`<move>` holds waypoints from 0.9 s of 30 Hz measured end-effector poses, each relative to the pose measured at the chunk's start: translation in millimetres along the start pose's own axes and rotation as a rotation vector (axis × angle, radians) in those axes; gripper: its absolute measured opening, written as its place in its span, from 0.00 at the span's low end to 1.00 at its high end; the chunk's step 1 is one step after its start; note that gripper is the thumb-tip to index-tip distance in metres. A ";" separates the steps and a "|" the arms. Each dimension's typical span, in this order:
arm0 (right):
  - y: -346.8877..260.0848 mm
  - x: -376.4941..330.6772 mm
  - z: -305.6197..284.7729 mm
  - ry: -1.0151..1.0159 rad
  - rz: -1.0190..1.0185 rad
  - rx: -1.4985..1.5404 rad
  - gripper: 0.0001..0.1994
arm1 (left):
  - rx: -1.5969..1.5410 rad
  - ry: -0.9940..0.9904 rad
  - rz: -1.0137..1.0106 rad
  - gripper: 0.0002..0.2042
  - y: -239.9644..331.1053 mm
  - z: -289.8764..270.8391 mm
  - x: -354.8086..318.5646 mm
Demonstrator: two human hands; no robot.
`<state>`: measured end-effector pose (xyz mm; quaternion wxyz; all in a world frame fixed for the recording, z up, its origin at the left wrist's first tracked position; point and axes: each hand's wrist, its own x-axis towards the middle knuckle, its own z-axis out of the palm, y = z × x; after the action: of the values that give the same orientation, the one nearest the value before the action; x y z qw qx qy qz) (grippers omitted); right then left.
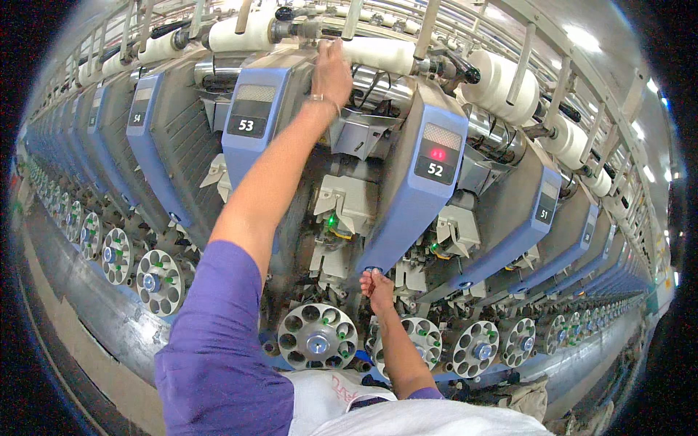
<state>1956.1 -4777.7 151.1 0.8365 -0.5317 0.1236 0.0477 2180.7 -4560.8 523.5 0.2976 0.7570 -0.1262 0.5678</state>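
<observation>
My left arm reaches up between two blue-edged machine units. My left hand [333, 75] is at the left end of a white yarn package [382, 54], its fingers stretched upward and slightly apart, a little blurred. Just below that package lies a shiny metal drum [379, 93]. Low down, my right hand [378, 289] has its fingers curled in, with the thumb side against the bottom tip of the blue panel [414, 196]. What it touches there is mostly covered by the fingertips. A red light [438, 154] glows on this panel.
Round magazines [318, 337] with several pockets, some holding green-tipped bobbins, line the front below my hands. More blue-edged units [156, 138] run off to both sides. Grey metal bars [522, 65] hang overhead near the white packages [502, 86]. Small green lights [332, 219] shine between units.
</observation>
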 end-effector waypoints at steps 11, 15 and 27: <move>16.1 6.3 -4.6 0.038 0.007 -0.057 0.15 | 0.382 -0.063 -0.043 0.20 -67.4 63.8 59.5; 28.0 18.7 -2.8 0.066 0.030 0.108 0.10 | 0.185 -0.470 -0.126 0.18 -104.5 96.5 63.9; 22.3 23.3 3.7 0.061 -0.003 -0.091 0.19 | -0.404 -0.179 0.091 0.12 -23.7 -20.4 -60.1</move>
<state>1974.4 -4765.9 127.0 0.8073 -0.5707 0.1459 0.0360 2157.8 -4538.7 463.7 0.4050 0.7229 -0.2973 0.4743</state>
